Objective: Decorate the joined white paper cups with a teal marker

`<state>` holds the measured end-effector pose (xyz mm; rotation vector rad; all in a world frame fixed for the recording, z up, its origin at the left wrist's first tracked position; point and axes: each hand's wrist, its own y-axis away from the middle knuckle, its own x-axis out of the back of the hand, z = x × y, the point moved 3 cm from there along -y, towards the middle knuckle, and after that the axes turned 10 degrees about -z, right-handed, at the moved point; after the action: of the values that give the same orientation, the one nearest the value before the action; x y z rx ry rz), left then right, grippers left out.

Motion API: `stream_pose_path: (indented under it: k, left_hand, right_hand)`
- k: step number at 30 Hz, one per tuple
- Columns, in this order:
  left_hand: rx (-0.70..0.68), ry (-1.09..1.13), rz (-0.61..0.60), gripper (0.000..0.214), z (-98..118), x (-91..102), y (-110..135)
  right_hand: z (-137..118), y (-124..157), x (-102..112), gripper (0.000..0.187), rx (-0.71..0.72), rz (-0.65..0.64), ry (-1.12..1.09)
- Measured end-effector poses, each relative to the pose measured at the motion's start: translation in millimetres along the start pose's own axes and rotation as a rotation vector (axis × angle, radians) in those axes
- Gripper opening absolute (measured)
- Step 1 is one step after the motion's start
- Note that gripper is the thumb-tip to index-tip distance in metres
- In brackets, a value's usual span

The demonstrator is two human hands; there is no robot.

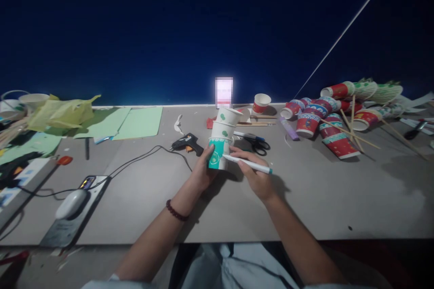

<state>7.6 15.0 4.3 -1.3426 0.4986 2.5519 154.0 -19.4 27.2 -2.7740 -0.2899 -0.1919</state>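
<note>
In the middle of the head view, a joined stack of paper cups (224, 132) stands slightly tilted above the table. Its lowest cup is partly coloured teal, while the upper ones are white with green marks. My left hand (202, 172) is closed around the lowest cup from the left. A white marker with a teal end (252, 164) is gripped in my right hand (256, 178), its tip at the side of the lowest cup. Behind the cups lie a black glue gun (188, 143) and black-handled scissors (259, 144).
Several decorated cups (308, 123) and wooden sticks (352, 117) lie at the right. A purple glue stick (289, 129) is beside them. Green paper (138, 123), a yellow bag (61, 113), a power strip (25, 180) and a phone (68, 230) under a white case (71, 204) occupy the left.
</note>
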Motion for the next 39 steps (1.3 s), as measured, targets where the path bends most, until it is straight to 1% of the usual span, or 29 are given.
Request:
stream_pose_path:
  k: [4, 10, 17, 21, 27, 34, 39]
  left_hand:
    - [0.016, -0.009, -0.014, 0.038, -0.3, 1.4, 0.1]
    - [0.037, -0.010, 0.003, 0.032, -0.4, 3.6, -0.6]
    - [0.029, -0.011, 0.031, 0.032, 0.0, 1.0, 0.4]
    - [0.041, -0.009, 0.005, 0.033, -0.1, 1.3, 0.0]
    - [0.036, -0.019, 0.029, 0.031, -0.9, 4.2, -1.9]
    - [0.041, 0.003, -0.003, 0.030, -0.8, 5.2, -3.1]
    - [0.053, 0.013, 0.029, 0.030, -1.0, 5.7, -3.5]
  right_hand:
    - [1.4, -0.7, -0.8, 0.019, 0.009, -0.027, -0.024]
    - [-0.5, -1.6, -2.3, 0.018, 0.029, -0.075, -0.106]
    - [1.7, -0.2, -1.2, 0.019, -0.008, -0.018, -0.048]
    - [1.1, -1.3, -3.3, 0.018, 0.010, -0.068, -0.101]
    - [-2.1, -3.2, -5.5, 0.019, -0.004, -0.137, -0.112]
    - [1.1, -1.9, -3.6, 0.023, -0.029, -0.088, -0.107]
    - [-1.0, -2.9, -5.1, 0.023, -0.004, -0.140, -0.133]
